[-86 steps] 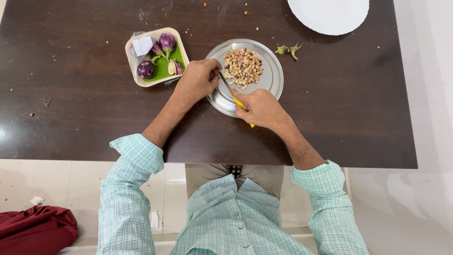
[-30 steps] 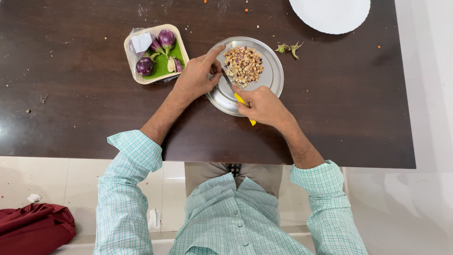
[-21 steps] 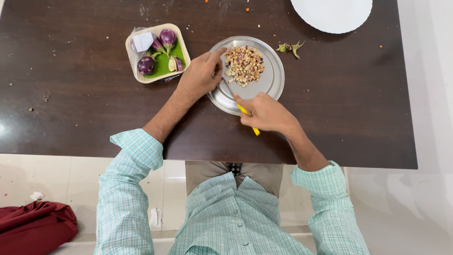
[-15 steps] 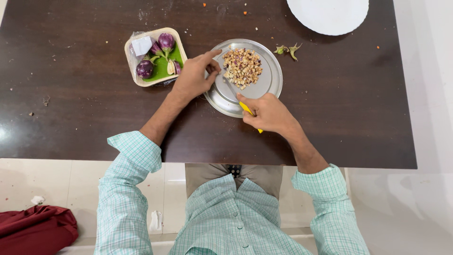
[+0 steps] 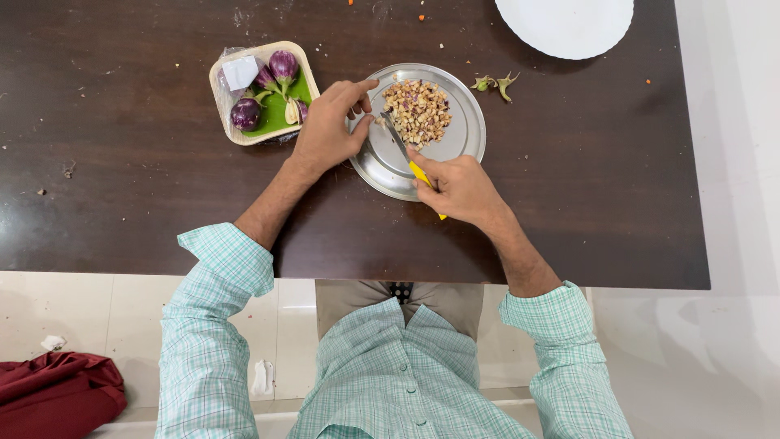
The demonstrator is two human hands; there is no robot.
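A round steel plate (image 5: 465, 138) on the dark table holds a heap of diced eggplant (image 5: 418, 110). My right hand (image 5: 457, 188) grips a yellow-handled knife (image 5: 404, 152), its blade lying on the plate and pointing at the heap's left edge. My left hand (image 5: 327, 128) rests on the plate's left rim, forefinger stretched toward the heap and thumb near the blade; whether it pinches a small piece I cannot tell.
A square tray (image 5: 230, 128) with a green liner holds small purple eggplants (image 5: 246, 113) left of the plate. Cut green stems (image 5: 496, 83) lie to the plate's right. A white plate (image 5: 566, 24) sits at the far edge. A red cloth (image 5: 57, 397) lies on the floor.
My right hand drew the knife back toward me, then pushed it forward onto the plate again. My left hand's fingers opened and stretched toward the heap.
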